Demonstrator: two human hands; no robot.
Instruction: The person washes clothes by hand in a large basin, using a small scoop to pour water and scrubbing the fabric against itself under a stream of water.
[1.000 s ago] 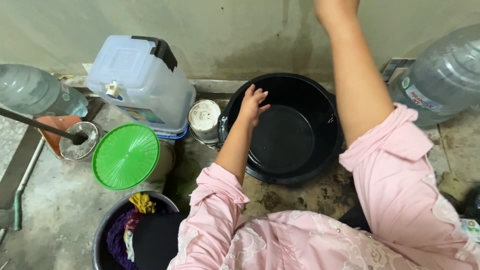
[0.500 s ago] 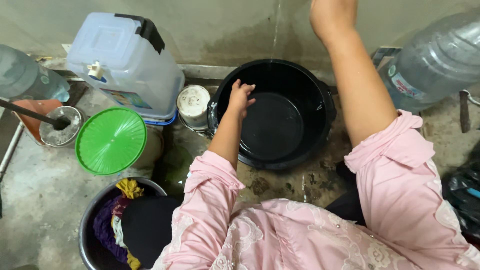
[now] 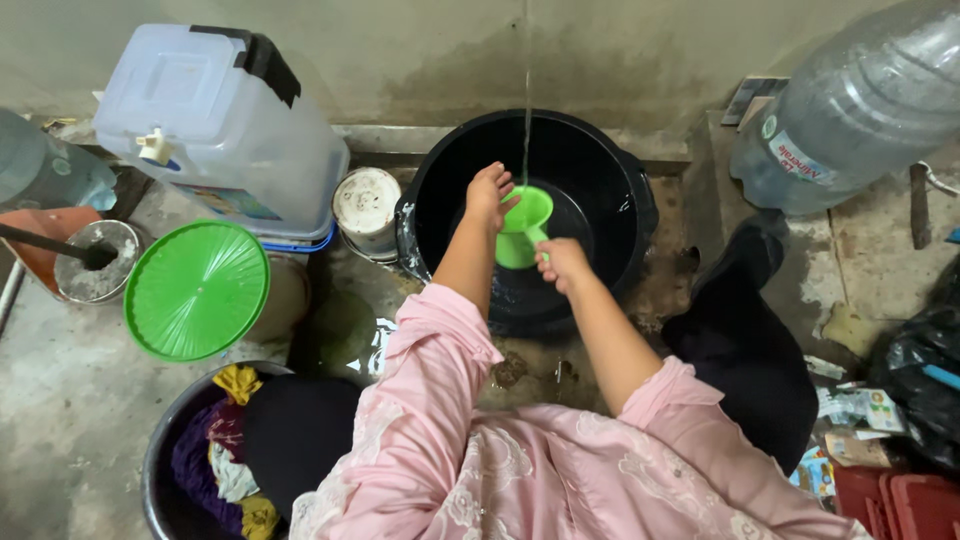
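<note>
1. My right hand [image 3: 562,262] is closed around the handle of a green plastic scoop [image 3: 522,228]. The fingers are curled tight on the handle, at the edge of the scoop nearest my body.

2. My left hand [image 3: 490,192] rests on the scoop's far left rim. The fingers are loosely bent and the thumb is over the lip. It steadies the cup rather than gripping it fully; I cannot tell how much of the rim the fingers enclose.

3. The scoop is inside the black plastic basin [image 3: 615,170], held above its floor and slightly left of its centre. The cup's mouth faces up.

4. The deciding relation: the scoop's long axis runs from the cup, at the far end, back along the handle towards my right hand, angled down and right in the head view. The right hand is at the handle end and the left is at the cup end, so both are in contact and neither is nearer.

5. A thin stream of water [image 3: 526,90] falls straight down the wall line and lands in or at the mouth of the cup, just right of my left fingertips.

6. Surroundings: a translucent water container with a tap [image 3: 215,130] and a small white tin [image 3: 366,205] stand left of the basin. A green round lid [image 3: 196,290] lies nearer left. A large clear water bottle [image 3: 850,110] lies to the right. A dark tub of clothes [image 3: 215,455] stands at lower left.
</note>
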